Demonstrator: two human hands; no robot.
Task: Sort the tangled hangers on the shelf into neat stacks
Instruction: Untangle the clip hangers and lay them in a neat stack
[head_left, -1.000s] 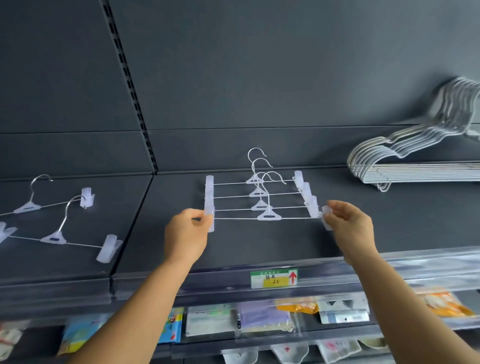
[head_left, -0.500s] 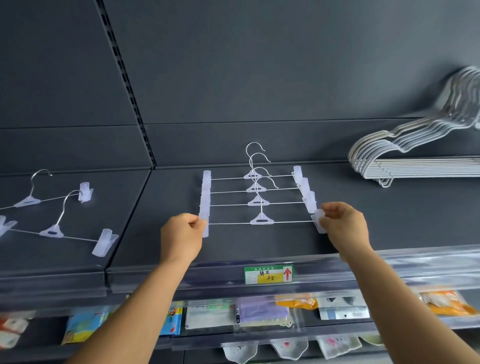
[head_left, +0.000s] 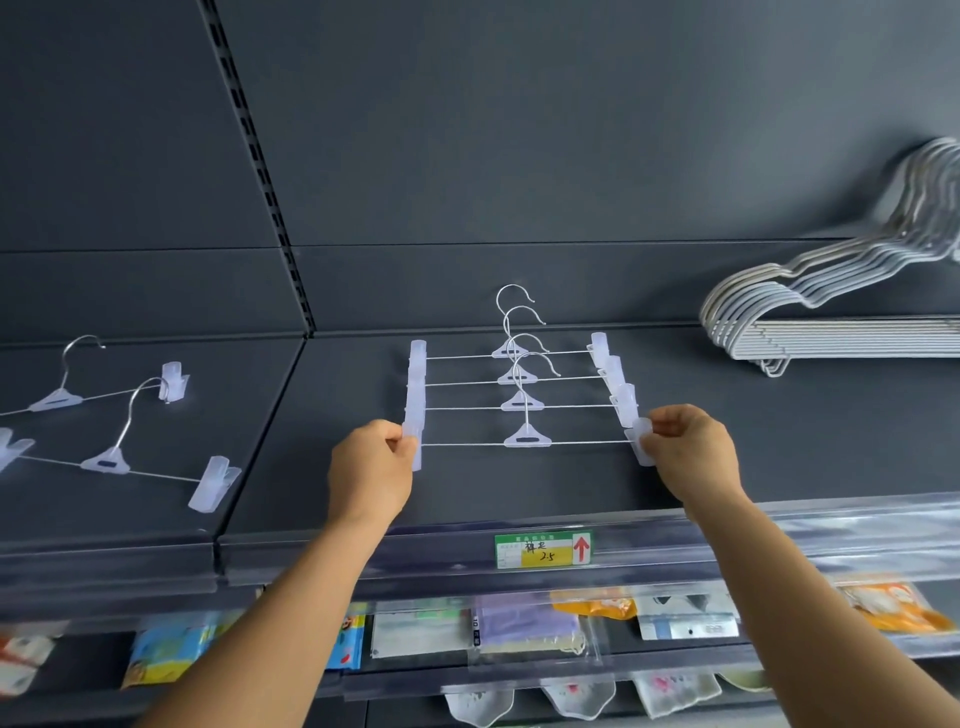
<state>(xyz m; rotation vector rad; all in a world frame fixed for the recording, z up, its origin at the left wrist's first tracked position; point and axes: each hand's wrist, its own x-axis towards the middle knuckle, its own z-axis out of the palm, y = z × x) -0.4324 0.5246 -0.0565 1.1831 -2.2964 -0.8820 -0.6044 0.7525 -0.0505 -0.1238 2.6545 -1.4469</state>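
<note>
Several clear-clip wire hangers lie in a row on the dark shelf, hooks pointing back. The nearest clip hanger is held at both ends: my left hand pinches its left clip, and my right hand pinches its right clip. The other hangers of the row sit just behind it, clips lined up. Two loose clip hangers lie askew on the left shelf section.
A stack of white wire hangers leans at the back right. A clear front rail with a green and yellow price label edges the shelf. Packaged goods hang on the tier below. The dark back wall stands behind.
Both hands drew the nearest hanger slightly toward the shelf's front, away from the row. The view shifted a little.
</note>
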